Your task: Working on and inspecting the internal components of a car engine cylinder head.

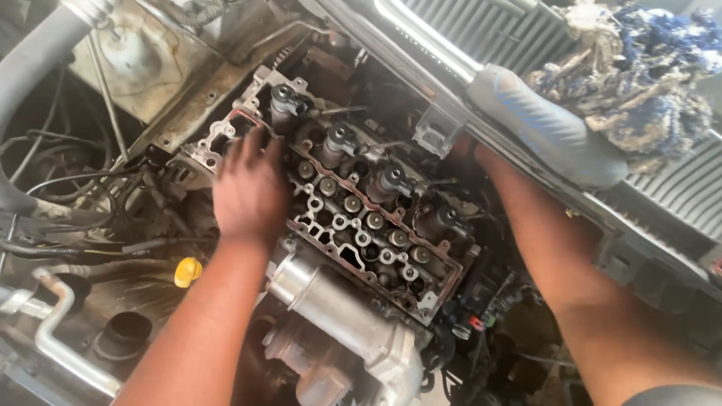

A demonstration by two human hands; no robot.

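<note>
Two hands | left [250, 192] flat on cylinder head [361, 225] | right hidden

The left hand [248, 192] lies on the open cylinder head [353, 225], a rag [639, 83] well to its right.

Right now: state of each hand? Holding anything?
Left hand: open, fingers spread, flat on the exposed cylinder head, holding nothing.
Right hand: hidden behind the engine near the grey bar; only the forearm shows. Cannot tell.
</note>
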